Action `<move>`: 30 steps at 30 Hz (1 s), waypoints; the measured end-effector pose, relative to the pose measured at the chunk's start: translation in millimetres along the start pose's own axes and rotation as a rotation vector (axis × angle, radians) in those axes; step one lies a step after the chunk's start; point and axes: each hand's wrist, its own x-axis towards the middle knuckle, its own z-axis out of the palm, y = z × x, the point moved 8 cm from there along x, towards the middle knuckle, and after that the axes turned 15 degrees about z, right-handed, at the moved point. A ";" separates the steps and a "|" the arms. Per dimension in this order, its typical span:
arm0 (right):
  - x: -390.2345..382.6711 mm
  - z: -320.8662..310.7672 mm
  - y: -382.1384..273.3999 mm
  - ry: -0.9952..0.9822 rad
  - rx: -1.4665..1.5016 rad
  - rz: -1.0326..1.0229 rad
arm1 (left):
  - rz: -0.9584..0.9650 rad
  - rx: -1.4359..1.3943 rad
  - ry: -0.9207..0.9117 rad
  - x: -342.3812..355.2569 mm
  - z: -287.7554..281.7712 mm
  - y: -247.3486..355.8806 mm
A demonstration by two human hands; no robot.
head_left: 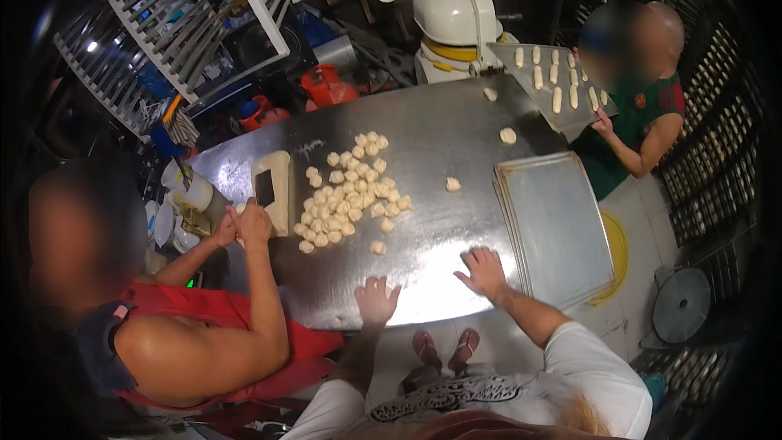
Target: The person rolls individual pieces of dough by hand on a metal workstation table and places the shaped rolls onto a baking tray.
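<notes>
My left hand [375, 302] is palm down at the near edge of the steel table [432, 236], slightly blurred, its fingers apart. To its right, my right hand [485, 274] is also palm down, fingers spread and thumb out to the left. What lies under the palms, if anything, is hidden. A dough ball [378, 248] sits just beyond my left hand, with another dough ball [388, 226] behind it. Farther left is a large cluster of dough balls [342, 200]. Single dough pieces [453, 184] lie farther off toward the right.
A stack of metal baking trays [558, 228] occupies the table's right end. At left, a co-worker in red [204, 342] handles dough near a dough slab [279, 195]. Another co-worker [643, 126] holds a tray of dough rolls [554, 85] by a white mixer [456, 16].
</notes>
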 end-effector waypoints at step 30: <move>16.0 -9.9 -7.3 -0.536 -0.027 0.191 | -0.110 -0.187 -0.289 14.4 26.6 -10.7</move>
